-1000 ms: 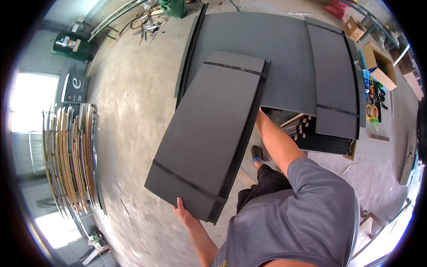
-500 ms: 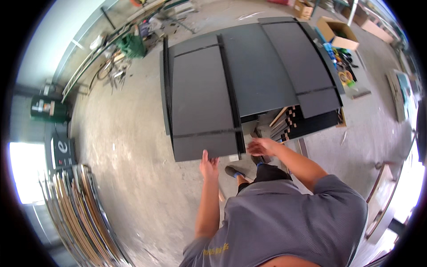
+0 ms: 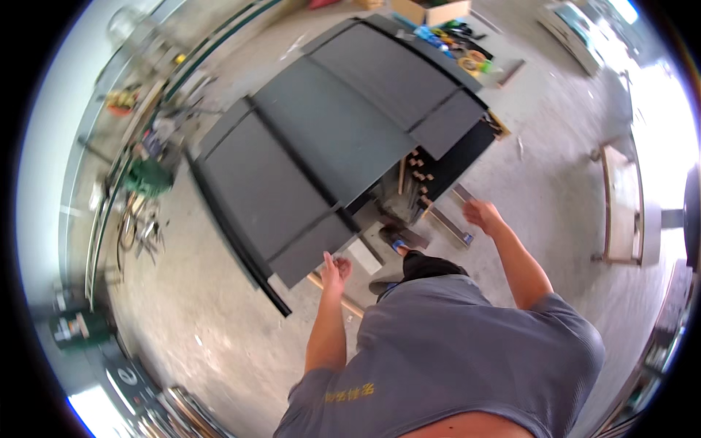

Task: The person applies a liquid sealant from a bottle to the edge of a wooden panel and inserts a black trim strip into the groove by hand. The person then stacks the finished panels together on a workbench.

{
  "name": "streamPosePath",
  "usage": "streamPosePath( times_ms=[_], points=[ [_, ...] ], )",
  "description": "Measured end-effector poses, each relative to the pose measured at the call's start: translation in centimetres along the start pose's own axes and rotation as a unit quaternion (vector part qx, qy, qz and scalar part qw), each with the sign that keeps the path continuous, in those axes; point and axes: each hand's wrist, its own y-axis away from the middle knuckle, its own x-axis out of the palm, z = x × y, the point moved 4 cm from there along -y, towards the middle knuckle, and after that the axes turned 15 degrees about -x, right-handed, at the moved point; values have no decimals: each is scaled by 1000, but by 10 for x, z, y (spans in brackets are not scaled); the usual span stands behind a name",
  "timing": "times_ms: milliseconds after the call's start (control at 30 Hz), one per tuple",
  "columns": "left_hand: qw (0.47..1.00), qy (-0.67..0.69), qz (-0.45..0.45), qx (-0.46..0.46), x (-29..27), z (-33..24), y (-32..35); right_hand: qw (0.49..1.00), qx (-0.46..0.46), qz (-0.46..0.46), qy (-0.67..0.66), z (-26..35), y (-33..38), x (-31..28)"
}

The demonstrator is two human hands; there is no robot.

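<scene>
A long dark grey panel (image 3: pixel 270 193) lies flat at the left of a row of similar grey panels (image 3: pixel 365 109) on a low support. My left hand (image 3: pixel 335 269) hovers at the near corner of that panel with fingers apart, touching or just off its edge. Out to the right, my right hand (image 3: pixel 483 215) is raised in the air and holds nothing. Below the panels' near edge I see wooden blocks (image 3: pixel 420 175) and a dark frame (image 3: pixel 453 164). My grey shirt fills the lower part of the view.
Black strips (image 3: pixel 241 252) lie on the concrete floor along the left panel's edge. A green machine (image 3: pixel 150 175) and cables sit at the left. Tools and a cardboard box (image 3: pixel 431 11) are at the top. A wooden frame (image 3: pixel 621 204) stands at the right.
The panel I carried tilted one second ago now lies flat beside the others. Both hands have come off it, and my right hand has swung out to the right.
</scene>
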Motion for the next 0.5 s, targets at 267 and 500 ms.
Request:
streamPosePath(
  times_ms=[267, 500],
  points=[
    [933, -347, 86, -27, 204, -33, 38, 965, -21, -212, -153, 85, -219, -4],
    [910, -395, 93, 81, 377, -118, -32, 962, 23, -207, -175, 118, -245, 28]
  ],
)
